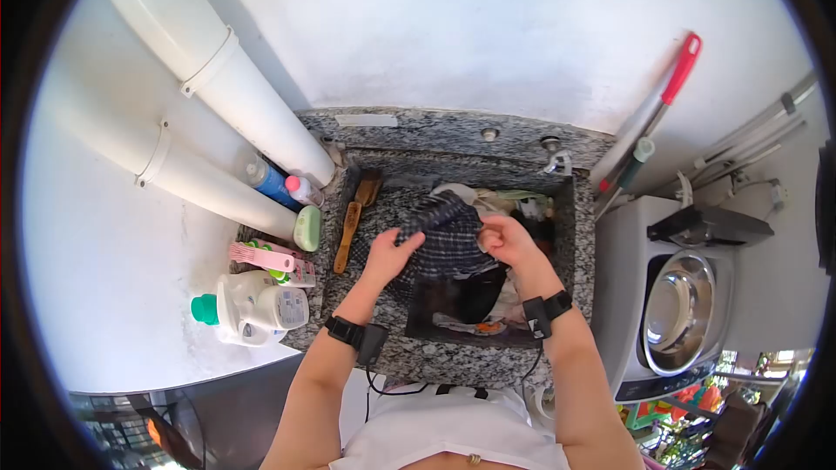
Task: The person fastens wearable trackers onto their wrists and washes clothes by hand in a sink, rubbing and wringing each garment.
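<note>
A dark plaid cloth garment is spread between my hands over the granite sink. My left hand pinches its left side, thumb and fingers closed on the fabric. On the garment's right edge, my right hand has its fingers curled in and closed on the cloth. Below and to the right, other laundry lies in the basin, including a black piece and pale pieces. The garment's folds hide part of what is under it.
A wooden-handled brush lies along the sink's left side. Detergent bottles, a pink brush and green soap stand on the left ledge. A faucet is at the back right. The washing machine holds a metal bowl.
</note>
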A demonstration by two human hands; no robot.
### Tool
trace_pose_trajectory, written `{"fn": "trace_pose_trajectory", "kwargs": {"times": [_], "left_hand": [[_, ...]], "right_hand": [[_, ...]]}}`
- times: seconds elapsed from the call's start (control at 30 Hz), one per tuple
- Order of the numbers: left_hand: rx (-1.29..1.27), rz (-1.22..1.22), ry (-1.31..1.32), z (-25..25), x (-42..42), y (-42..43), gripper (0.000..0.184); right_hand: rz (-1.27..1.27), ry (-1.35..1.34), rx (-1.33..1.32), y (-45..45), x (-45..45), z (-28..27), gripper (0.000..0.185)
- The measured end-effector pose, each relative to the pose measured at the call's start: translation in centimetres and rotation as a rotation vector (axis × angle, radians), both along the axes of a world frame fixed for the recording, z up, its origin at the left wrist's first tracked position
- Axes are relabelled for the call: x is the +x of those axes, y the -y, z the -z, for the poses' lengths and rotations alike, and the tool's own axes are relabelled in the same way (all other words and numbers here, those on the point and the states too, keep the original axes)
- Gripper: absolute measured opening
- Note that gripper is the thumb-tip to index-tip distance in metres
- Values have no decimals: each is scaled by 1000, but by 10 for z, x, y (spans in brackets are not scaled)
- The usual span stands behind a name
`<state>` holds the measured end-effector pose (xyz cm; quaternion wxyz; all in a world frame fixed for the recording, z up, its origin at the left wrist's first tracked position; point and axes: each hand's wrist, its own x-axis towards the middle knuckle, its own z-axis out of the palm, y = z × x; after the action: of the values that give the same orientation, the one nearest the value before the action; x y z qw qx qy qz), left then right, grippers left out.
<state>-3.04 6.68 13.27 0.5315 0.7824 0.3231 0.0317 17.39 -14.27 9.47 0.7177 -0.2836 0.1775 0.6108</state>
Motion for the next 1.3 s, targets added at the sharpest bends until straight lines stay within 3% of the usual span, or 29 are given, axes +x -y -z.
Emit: {"fn": "trace_pose_trajectory", "kwargs": {"times": [0.03, 0.07, 0.1, 0.13, 0.17, 0.2, 0.3, 0.37, 0.4, 0.43, 0.47, 0.53, 0.63, 0.7, 0.73, 0.77, 0.83, 0.9, 0.97, 1.0, 1.03, 1.07, 1.1, 1.17, 1.3], "left_hand": [[101, -89, 129, -4, 3, 4, 58], [44, -89, 167, -9, 2, 6, 52], [-10, -90, 202, -34, 4, 11, 46], [-185, -83, 313, -40, 8, 15, 39], [-180, -77, 318, -47, 9, 21, 39], [-237, -100, 292, -76, 11, 37, 39], [-251, -48, 245, -90, 23, 48, 39], [-445, -119, 275, -99, 28, 54, 43], [-350, -95, 242, -85, 32, 46, 44], [-342, -95, 244, -101, 32, 49, 44], [-152, 8, 217, -117, 30, 53, 44], [136, 82, 310, -131, 30, 54, 46], [80, -144, 294, -146, 18, 31, 45], [-226, -283, 459, -161, 8, 28, 39], [-148, -198, 381, -159, 1, 15, 31], [-152, -199, 383, -148, -1, 6, 31], [-16, -127, 253, -124, -4, -3, 31], [86, -135, 181, -110, -6, -5, 32], [-282, -330, 172, -96, -3, -4, 32], [-583, -263, 326, -113, -3, 10, 31], [-589, -264, 323, -126, -1, 23, 31], [-779, -147, 359, -139, 4, 32, 27], [-962, -25, 397, -150, 11, 40, 22], [-991, -15, 407, -166, 25, 56, 19], [-918, 117, 444, -162, 41, 51, 15]], "right_hand": [[38, -53, 100, 10, 1, -10, 11], [100, -27, 125, 25, 5, -22, 14], [206, 91, 43, 35, 5, -28, 20], [173, 319, -32, 44, 1, -36, 32], [139, 546, -107, 51, -2, -44, 46], [150, 548, -101, 53, -8, -49, 46], [-302, 1399, -87, 44, -41, -71, 78], [-287, 1499, -73, 34, -74, -97, 76], [-281, 1500, -67, 27, -83, -96, 76], [-161, 1598, -75, 19, -89, -92, 69], [-40, 1691, -83, 16, -92, -88, 63], [56, 1600, -92, 15, -78, -79, 52], [151, 1350, -225, 28, -36, -64, 25], [241, 985, -313, 50, -20, -84, 28], [163, 883, -433, 59, -7, -85, 36], [242, 889, -542, 58, -3, -74, 37], [366, 767, -379, 69, -11, -97, 30], [328, 751, -369, 77, -9, -119, 27], [298, 740, -360, 82, 0, -127, 24], [292, 828, -469, 84, 2, -127, 26], [280, 913, -582, 88, 3, -125, 29], [194, 943, -489, 90, 33, -70, 30], [190, 947, -489, 89, 30, -67, 30], [162, 1160, -492, 87, 18, -63, 31], [223, 988, -398, 85, 11, -60, 30]]}}
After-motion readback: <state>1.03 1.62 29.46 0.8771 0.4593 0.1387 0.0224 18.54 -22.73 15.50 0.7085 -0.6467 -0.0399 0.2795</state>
